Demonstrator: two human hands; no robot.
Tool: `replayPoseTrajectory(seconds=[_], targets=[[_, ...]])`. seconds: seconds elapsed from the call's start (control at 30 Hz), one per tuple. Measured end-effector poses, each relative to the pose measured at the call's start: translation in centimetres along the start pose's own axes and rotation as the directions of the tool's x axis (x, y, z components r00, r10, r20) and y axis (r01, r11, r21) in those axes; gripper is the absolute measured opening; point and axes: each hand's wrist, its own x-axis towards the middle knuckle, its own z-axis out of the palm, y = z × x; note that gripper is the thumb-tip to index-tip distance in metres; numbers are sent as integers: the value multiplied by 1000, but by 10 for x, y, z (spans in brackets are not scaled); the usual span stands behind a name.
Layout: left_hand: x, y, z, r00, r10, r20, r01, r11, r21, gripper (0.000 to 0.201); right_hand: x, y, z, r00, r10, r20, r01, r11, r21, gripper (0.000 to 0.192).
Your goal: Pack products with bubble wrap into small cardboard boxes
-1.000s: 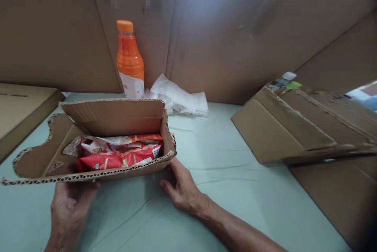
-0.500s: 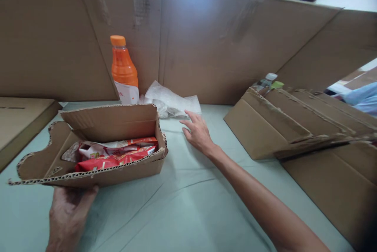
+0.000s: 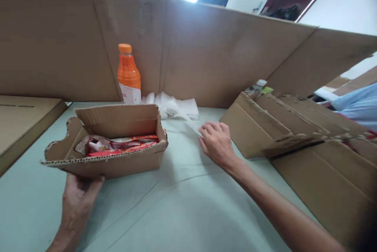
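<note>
My left hand (image 3: 79, 201) supports an open cardboard box (image 3: 123, 167) from below at its near left side, the fingers partly hidden beneath it. Inside the box lie red and white printed snack packets (image 3: 123, 148). My right hand (image 3: 217, 142) is closed, back of the hand up, over the table right of the box. From its fingertips a thin translucent white plastic sheet (image 3: 185, 116) stretches back to a crumpled pile of the same plastic (image 3: 173, 106) near the back wall. The fingertips' hold is partly hidden.
An orange drink bottle (image 3: 129, 75) stands behind the box, against a cardboard wall (image 3: 206, 48). Tilted cardboard bins (image 3: 256, 130) stand to the right, with bottle tops (image 3: 260, 84) showing. A flat carton (image 3: 26, 122) lies at left. A person's blue sleeve (image 3: 357, 101) shows at far right.
My right hand has closed and moved right and toward me, drawing a strip of plastic from the pile. The view has shifted slightly; my left hand still supports the box.
</note>
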Motion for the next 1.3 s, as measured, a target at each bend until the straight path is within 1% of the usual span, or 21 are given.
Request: replayPoseTrajectory(seconds=[0.07,0.13,0.2,0.23,0.3,0.37,0.4,0.47,0.53,0.57,0.63,0.67,0.77,0.87,0.93,1.0,1.07,1.13,1.2,1.27,1.3], targets=[[-1,8,1,1000,13,23,-14,1000,12,62,-26,-13,-25,998,-49,30,48,997,62,13],[0,15,-1,996,70,56,-69,998,-10,69,-48,-29,-44,994,-85,66,73,983,168,12],[0,22,-5,988,153,34,-153,988,5,80,-66,-50,-55,987,-112,113,77,956,283,10],[-2,25,-8,979,202,-12,-201,979,36,87,-74,-61,-59,983,-124,137,72,938,338,10],[-13,33,-16,939,327,-110,-314,942,118,99,-84,-83,-66,974,-144,177,52,894,445,8],[-36,42,-26,874,469,-125,-452,880,145,103,-91,-101,-73,963,-175,203,25,812,583,10],[-51,46,-31,844,526,-100,-513,848,133,101,-94,-108,-77,958,-195,211,6,749,663,17],[-84,50,-39,826,563,24,-561,817,135,91,-100,-113,-85,957,-189,219,-65,598,799,33],[-116,50,-45,819,536,204,-570,801,184,78,-110,-108,-91,967,-95,235,-163,477,864,37],[-129,49,-46,800,518,304,-585,785,204,72,-117,-103,-92,968,-31,249,-208,455,866,34],[-149,45,-47,717,507,479,-648,739,187,61,-135,-91,-91,962,46,267,-255,488,835,26],[-155,42,-47,666,511,543,-679,716,158,57,-145,-87,-89,962,40,271,-250,532,809,24],[-166,35,-41,546,510,665,-730,679,78,53,-172,-87,-78,959,-93,267,-140,665,733,33],[-169,33,-28,468,491,734,-744,667,28,54,-183,-107,-63,940,-233,249,10,750,662,42],[-168,33,-17,432,481,763,-745,668,0,58,-180,-120,-52,942,-257,215,77,790,608,36],[-167,35,-6,402,468,787,-748,664,-13,66,-175,-128,-44,958,-237,160,103,807,582,30],[-166,37,3,384,453,805,-756,655,-8,72,-171,-130,-40,975,-189,115,82,791,607,27],[-168,38,9,396,432,810,-747,665,10,68,-171,-128,-42,985,-123,119,9,729,684,24],[-170,39,14,447,406,797,-713,700,44,55,-172,-125,-46,980,-63,188,-107,632,768,21],[-172,39,18,524,364,770,-665,739,103,44,-175,-123,-50,956,-32,292,-229,543,808,19],[-173,39,20,564,336,755,-639,756,141,41,-177,-122,-52,944,-5,331,-280,520,807,20]])
